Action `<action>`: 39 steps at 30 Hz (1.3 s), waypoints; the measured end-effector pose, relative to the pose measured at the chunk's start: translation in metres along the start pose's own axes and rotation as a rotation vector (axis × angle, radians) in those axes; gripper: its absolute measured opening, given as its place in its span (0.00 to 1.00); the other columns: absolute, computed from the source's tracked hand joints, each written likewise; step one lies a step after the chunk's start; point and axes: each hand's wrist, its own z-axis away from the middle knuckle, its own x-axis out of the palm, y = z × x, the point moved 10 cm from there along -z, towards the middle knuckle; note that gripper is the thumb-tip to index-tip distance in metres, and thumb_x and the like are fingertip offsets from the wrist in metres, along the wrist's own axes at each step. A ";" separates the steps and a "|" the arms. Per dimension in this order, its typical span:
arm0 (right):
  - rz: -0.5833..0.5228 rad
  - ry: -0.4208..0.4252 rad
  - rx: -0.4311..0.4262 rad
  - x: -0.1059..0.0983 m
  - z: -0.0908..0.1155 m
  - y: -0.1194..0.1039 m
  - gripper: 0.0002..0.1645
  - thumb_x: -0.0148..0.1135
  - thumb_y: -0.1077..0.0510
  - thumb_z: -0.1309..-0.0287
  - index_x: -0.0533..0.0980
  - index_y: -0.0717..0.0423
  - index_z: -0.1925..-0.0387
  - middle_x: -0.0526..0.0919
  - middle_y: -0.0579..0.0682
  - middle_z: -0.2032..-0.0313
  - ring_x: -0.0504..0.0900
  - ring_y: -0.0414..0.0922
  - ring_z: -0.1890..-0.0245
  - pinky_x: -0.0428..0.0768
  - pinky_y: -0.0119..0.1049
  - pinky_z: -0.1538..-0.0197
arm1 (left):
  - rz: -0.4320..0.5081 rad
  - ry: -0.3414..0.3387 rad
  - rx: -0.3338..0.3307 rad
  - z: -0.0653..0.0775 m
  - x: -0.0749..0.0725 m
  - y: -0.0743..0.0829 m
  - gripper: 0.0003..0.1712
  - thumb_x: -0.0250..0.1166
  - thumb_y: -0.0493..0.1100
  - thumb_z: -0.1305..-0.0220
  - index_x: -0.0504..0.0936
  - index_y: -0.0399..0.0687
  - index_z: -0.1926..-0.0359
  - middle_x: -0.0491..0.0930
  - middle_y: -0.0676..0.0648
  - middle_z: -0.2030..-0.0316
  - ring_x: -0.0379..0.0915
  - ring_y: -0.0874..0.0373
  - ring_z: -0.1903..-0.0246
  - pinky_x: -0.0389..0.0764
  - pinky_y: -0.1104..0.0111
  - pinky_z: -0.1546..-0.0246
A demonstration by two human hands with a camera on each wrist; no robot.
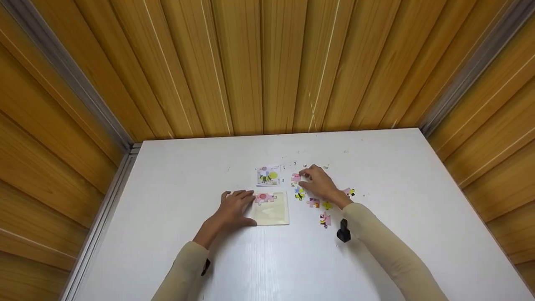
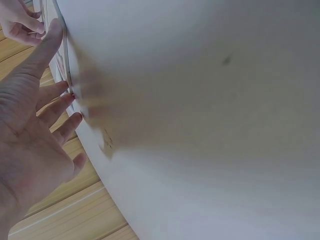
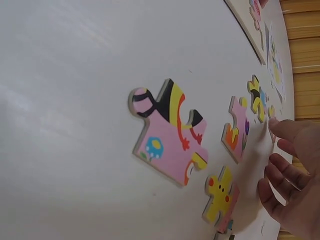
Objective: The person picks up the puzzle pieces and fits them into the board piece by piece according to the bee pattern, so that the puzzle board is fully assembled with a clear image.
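A shallow square wooden puzzle tray [image 1: 271, 212] lies on the table, with joined pink puzzle pieces [image 1: 265, 197] along its far side. My left hand [image 1: 234, 209] rests at the tray's left edge, fingers extended by its far corner and thumb at the near one. To the right of the tray, my right hand [image 1: 319, 183] pinches a pink puzzle piece [image 1: 296, 177] between thumb and fingers at the table. Nearest to that hand are a bee-striped piece [image 1: 299, 194] and a pink piece [image 3: 237, 129]; its fingertips partly hide the held piece in the right wrist view.
A picture card [image 1: 268, 175] showing a bee lies beyond the tray. More loose pieces are spread under and around my right forearm: a yellow-faced one [image 3: 219, 196], a pink and black one [image 3: 172, 134] and another [image 1: 349, 192] farther right. Wood-look panels [image 1: 276, 67] wall the white table [image 1: 167, 217].
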 end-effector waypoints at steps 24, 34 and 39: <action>0.058 0.032 -0.016 0.005 0.002 -0.004 0.19 0.65 0.54 0.32 0.82 0.60 0.44 0.80 0.56 0.52 0.77 0.53 0.49 0.78 0.52 0.44 | 0.006 -0.030 0.002 0.000 0.000 0.002 0.49 0.80 0.58 0.50 0.75 0.39 0.32 0.71 0.40 0.28 0.64 0.38 0.29 0.57 0.33 0.33; 0.059 -0.010 0.013 0.006 0.004 -0.002 0.20 0.62 0.52 0.29 0.81 0.59 0.42 0.81 0.53 0.53 0.78 0.49 0.53 0.78 0.49 0.44 | 0.013 -0.015 0.021 0.001 0.000 0.002 0.49 0.80 0.59 0.50 0.75 0.38 0.32 0.71 0.39 0.29 0.65 0.38 0.29 0.57 0.33 0.32; 0.073 -0.017 0.004 0.004 0.006 -0.004 0.20 0.63 0.52 0.30 0.81 0.59 0.42 0.82 0.53 0.55 0.77 0.47 0.57 0.78 0.46 0.50 | 0.020 -0.002 0.035 0.001 -0.001 0.002 0.48 0.80 0.58 0.50 0.75 0.37 0.33 0.72 0.38 0.30 0.65 0.37 0.30 0.58 0.32 0.34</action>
